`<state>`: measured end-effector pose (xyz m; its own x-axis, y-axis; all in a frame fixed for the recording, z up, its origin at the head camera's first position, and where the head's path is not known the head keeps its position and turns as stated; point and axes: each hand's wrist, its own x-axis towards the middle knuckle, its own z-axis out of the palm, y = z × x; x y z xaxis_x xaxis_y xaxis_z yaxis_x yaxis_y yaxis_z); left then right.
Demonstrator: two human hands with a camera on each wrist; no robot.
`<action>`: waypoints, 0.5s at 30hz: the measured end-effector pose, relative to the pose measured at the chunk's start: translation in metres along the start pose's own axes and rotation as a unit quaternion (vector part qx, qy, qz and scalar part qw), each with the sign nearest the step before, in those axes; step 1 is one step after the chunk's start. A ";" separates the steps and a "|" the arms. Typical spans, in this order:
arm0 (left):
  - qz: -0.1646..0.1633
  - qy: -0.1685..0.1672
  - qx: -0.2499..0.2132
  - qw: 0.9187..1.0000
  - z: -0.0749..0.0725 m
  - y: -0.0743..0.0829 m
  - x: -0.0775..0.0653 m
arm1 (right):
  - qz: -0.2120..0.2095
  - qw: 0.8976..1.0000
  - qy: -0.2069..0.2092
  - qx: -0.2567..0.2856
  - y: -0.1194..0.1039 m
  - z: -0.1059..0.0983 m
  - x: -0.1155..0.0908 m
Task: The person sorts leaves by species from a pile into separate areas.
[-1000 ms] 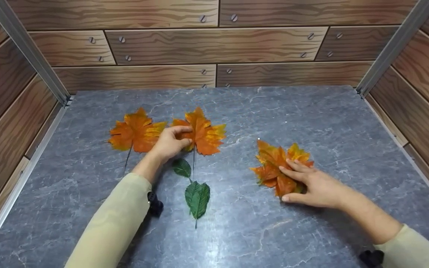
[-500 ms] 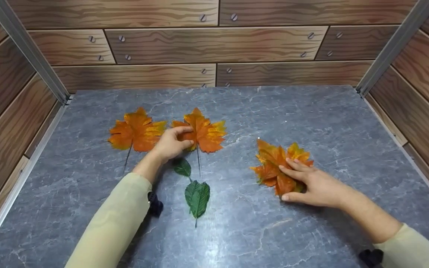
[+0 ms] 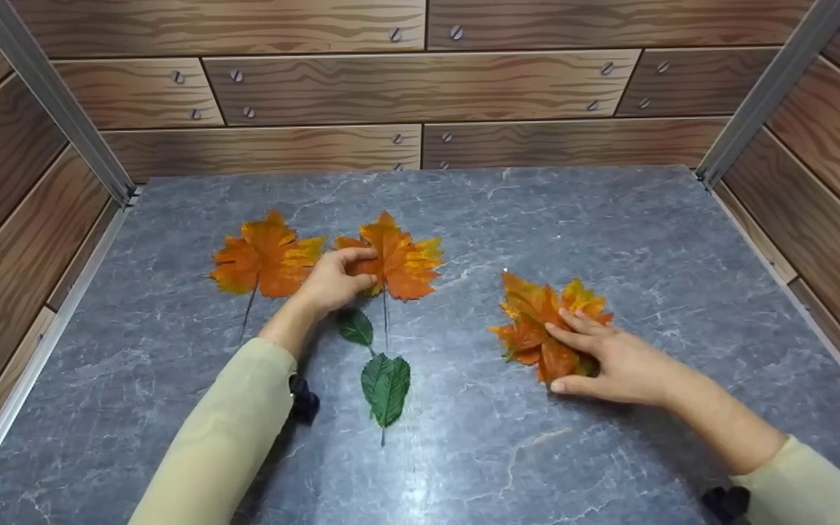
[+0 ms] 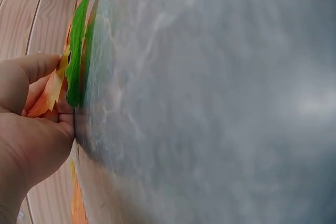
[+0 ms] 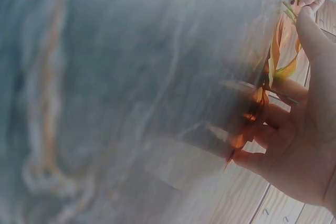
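My left hand (image 3: 336, 281) pinches the left side of an orange artificial maple leaf (image 3: 399, 266), whose thin stem points toward me. In the left wrist view the thumb lies on one face of that leaf (image 4: 55, 85) and the fingers are behind it. To its left lies a similar maple leaf (image 3: 263, 262), stem also toward me. Just below the pinched leaf is a sprig of green leaves (image 3: 387, 390). My right hand (image 3: 613, 361) rests with extended fingers on a pile of orange maple leaves (image 3: 529, 321) at the right, covering part of it.
The grey marbled tabletop (image 3: 478, 452) carries all the leaves. Wood-patterned panels (image 3: 420, 87) stand behind it and along both sides, with metal posts (image 3: 770, 95) at the back corners.
The pinched maple leaf has turned slightly, its stem swinging right and then partly back. The right hand, the leaf pile and the green sprig have stayed in place.
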<state>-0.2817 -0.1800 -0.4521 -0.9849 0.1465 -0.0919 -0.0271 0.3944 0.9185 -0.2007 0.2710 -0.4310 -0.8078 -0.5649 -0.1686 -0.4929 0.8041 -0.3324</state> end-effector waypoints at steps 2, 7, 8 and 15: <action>0.005 0.001 0.000 1.000 0.000 0.000 0.000 | 0.000 1.000 0.001 0.001 0.000 0.000 0.000; 0.015 0.002 -0.007 1.000 0.000 0.001 0.000 | -0.001 1.000 0.002 0.001 0.000 0.000 0.000; 0.015 0.002 -0.008 1.000 0.000 0.001 0.000 | -0.001 1.000 0.002 0.001 0.000 0.000 0.000; 0.024 0.010 -0.024 0.999 -0.001 0.001 -0.001 | -0.006 1.000 0.007 0.002 0.000 0.000 0.000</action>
<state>-0.2807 -0.1805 -0.4503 -0.9886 0.1453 -0.0404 0.0121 0.3439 0.9389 -0.2003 0.2710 -0.4312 -0.8067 -0.5712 -0.1518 -0.5006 0.7969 -0.3383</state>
